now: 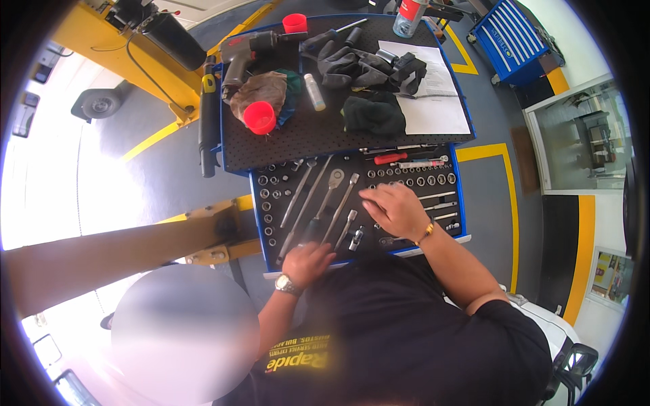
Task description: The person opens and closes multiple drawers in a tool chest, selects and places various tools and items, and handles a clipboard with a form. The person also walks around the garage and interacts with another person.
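An open tool drawer point(271, 254) with a dark insert lies in front of me. My left hand point(308, 264) is over its near edge, fingers stretched out and slightly blurred, by the lower ends of a ratchet point(334, 181) and a long extension bar point(344, 204). Whether it touches them I cannot tell. A shorter extension bar point(347, 227) and a universal joint point(355, 239) lie just right of those fingers. Over the drawer's right half, my right hand point(399, 211) has its fingers curled together; anything in them is hidden. Rows of sockets point(421, 181) sit beyond it.
On the cart top point(311, 142) rest an impact wrench point(242, 57), red cups point(260, 118), black gloves point(352, 68), a dark cloth point(374, 113), paper sheets point(437, 111) and a spray can point(409, 19). A yellow lift arm point(122, 254) crosses at left. A blue tool cabinet point(511, 40) stands far right.
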Action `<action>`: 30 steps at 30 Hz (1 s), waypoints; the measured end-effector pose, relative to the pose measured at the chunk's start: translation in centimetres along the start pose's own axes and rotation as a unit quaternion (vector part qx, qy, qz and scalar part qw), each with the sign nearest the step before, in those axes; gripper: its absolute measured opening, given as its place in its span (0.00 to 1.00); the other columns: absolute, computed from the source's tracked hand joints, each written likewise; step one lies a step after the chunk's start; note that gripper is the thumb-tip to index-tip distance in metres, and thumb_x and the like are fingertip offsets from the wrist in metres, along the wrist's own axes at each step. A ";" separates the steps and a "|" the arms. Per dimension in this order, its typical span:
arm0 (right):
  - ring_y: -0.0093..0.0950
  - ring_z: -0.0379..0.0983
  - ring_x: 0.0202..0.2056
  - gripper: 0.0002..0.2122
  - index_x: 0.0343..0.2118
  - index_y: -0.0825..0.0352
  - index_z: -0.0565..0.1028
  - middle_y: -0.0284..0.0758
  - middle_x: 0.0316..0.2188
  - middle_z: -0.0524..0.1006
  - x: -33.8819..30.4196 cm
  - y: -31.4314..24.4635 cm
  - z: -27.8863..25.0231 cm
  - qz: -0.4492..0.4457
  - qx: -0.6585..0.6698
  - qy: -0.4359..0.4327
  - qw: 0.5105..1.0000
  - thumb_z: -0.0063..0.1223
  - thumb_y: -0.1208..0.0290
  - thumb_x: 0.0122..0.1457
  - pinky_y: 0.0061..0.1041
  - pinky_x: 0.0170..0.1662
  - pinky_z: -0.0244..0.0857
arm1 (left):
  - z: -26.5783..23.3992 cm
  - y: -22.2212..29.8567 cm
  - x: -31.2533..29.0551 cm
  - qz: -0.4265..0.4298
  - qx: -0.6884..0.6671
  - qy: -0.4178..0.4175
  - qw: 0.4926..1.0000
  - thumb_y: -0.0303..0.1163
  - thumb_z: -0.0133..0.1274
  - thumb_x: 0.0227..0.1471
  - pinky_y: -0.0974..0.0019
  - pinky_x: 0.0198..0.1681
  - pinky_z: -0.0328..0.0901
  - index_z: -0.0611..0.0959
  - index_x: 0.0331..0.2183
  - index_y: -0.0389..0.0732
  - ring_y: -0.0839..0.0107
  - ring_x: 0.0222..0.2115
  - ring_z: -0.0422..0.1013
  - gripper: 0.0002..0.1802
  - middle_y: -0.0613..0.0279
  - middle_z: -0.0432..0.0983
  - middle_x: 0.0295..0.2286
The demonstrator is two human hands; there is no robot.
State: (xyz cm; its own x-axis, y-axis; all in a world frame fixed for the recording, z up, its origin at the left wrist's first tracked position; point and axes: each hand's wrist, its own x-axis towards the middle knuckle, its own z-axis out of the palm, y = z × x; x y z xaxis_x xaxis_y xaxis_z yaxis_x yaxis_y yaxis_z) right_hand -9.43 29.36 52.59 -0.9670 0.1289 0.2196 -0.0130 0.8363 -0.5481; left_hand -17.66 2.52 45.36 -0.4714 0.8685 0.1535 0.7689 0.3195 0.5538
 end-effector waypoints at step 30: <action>0.32 0.69 0.41 0.14 0.33 0.58 0.77 0.29 0.34 0.72 -11.0 22.0 -9.0 0.115 -0.116 0.015 0.986 0.66 0.60 0.44 0.41 0.49 0.58 | -4.3 -5.6 51.5 -0.218 0.326 0.014 0.920 0.42 0.60 0.39 0.45 0.52 0.60 0.81 0.40 0.45 0.54 0.45 0.73 0.22 0.52 0.80 0.38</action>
State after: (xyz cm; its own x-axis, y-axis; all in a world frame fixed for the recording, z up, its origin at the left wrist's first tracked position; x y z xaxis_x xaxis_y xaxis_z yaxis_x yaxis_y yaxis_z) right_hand 3.22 51.10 45.39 -0.9293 0.3430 0.1366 0.2683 0.8817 -0.3882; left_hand -48.10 43.77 53.67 -0.8008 0.5961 0.0586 0.5949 0.8029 -0.0387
